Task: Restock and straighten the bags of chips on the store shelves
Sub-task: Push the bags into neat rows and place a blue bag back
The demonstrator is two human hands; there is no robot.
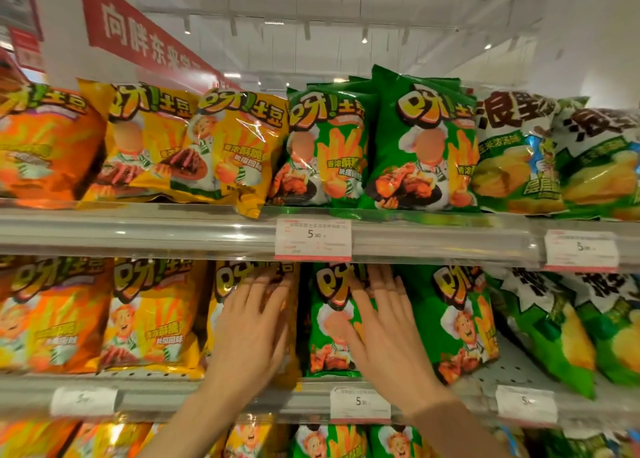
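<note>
Bags of chips fill the store shelves. On the middle shelf point(242, 393) my left hand point(254, 322) lies flat, fingers spread, against the front of a yellow bag point(225, 284). My right hand point(382, 326) lies flat, fingers apart, on a green bag point(327, 340) beside it. Neither hand grips a bag. A second green bag point(460, 322) leans tilted just right of my right hand. On the top shelf point(173, 229), yellow bags point(235, 149) and green bags point(415, 146) stand upright.
Orange bags point(52, 315) stand at the left of the middle shelf, and green-and-white corn bags point(561, 336) lean at the right. Price tags point(313, 239) hang on the shelf rails. A red banner point(138, 32) hangs overhead. More bags show on the bottom shelf point(329, 440).
</note>
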